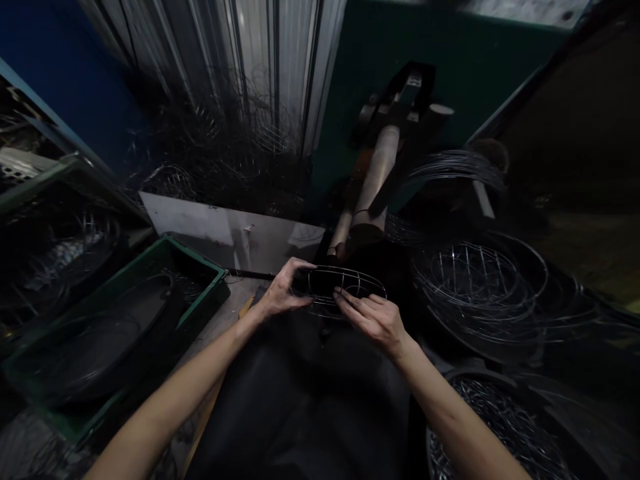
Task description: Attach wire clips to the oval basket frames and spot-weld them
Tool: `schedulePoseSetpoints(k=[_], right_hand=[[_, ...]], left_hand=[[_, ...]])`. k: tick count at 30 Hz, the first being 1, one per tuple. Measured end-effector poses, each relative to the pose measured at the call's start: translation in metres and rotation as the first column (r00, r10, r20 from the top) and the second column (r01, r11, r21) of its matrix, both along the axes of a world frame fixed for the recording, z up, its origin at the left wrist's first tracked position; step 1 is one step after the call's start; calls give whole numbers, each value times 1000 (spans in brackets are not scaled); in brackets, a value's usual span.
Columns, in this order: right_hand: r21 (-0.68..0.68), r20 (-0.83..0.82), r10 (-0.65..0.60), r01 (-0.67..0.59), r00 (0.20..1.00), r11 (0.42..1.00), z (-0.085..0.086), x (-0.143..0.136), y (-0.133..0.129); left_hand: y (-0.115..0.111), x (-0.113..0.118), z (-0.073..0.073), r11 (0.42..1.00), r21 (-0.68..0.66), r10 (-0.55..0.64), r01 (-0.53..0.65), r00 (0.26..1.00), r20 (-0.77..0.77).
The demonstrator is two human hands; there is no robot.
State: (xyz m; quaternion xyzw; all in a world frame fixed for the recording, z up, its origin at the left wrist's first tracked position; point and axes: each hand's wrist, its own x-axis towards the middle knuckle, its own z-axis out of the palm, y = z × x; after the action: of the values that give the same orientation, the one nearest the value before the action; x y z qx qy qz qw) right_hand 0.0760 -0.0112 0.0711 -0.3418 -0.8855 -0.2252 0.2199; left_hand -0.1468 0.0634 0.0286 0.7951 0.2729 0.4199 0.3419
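A round wire frame (357,275) with thin crossing wires is held over my dark-covered lap, tilted so that it looks like a flat oval. My left hand (286,292) grips its left rim, with the thumb below and the fingers above. On the right side, my right hand (373,319) is closed at the near part of the frame, its fingertips against the wires. Just beyond the frame, the metal cylinders (377,177) of a green machine (450,60) point toward me.
At the left stands a green crate (203,293) holding a black basin (115,333). Wire grids (475,280) lie piled at the right, above a tub of small metal pieces (495,413). A pale metal panel (235,237) stands before heaped wire pieces.
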Motion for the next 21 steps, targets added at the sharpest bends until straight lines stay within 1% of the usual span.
schedulePoseSetpoints(k=[4, 10, 15, 21], right_hand=[[-6, -17, 3, -3, 1000, 1000, -5, 5, 5], [-2, 7, -14, 14, 1000, 1000, -14, 10, 14], [37, -1, -9, 9, 1000, 999, -13, 10, 18], [36, -1, -17, 17, 1000, 999, -10, 8, 25]], left_hand=[[7, 3, 0, 1000, -1, 10, -10, 1000, 23], [19, 7, -7, 997, 72, -7, 4, 999, 44], [22, 8, -12, 998, 64, 2, -6, 999, 52], [31, 12, -10, 997, 71, -20, 16, 998, 55]])
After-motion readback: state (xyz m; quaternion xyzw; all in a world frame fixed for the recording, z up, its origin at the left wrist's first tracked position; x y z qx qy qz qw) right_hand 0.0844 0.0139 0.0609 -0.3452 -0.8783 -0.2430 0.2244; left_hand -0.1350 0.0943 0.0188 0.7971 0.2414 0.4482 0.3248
